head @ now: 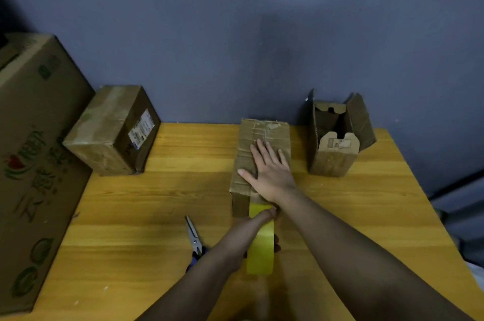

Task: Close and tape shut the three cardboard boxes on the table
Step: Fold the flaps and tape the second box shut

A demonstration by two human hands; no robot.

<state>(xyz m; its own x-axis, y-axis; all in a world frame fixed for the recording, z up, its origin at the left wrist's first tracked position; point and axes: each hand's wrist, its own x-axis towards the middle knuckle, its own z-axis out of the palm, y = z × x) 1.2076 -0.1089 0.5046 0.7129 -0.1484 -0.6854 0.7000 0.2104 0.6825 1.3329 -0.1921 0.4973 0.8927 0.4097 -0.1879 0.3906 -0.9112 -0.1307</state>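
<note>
Three cardboard boxes stand on the wooden table [146, 202]. The left box [112, 132] is closed, with pale tape along its top. The middle box [264, 132] has its flaps down, and my right hand [271, 170] lies flat on them with fingers spread. My left hand [251, 229] grips a yellow tape roll [260, 252] just in front of this box. Its thumb presses the yellow tape's end against the box's near face. The right box [337, 155] stands open with its flaps up.
A large printed carton [34, 153] fills the left side, partly over the table edge. Scissors [193, 238] lie on the table left of my left forearm. A blue-grey wall [235, 45] stands right behind the boxes. The table's right edge runs diagonally at the right.
</note>
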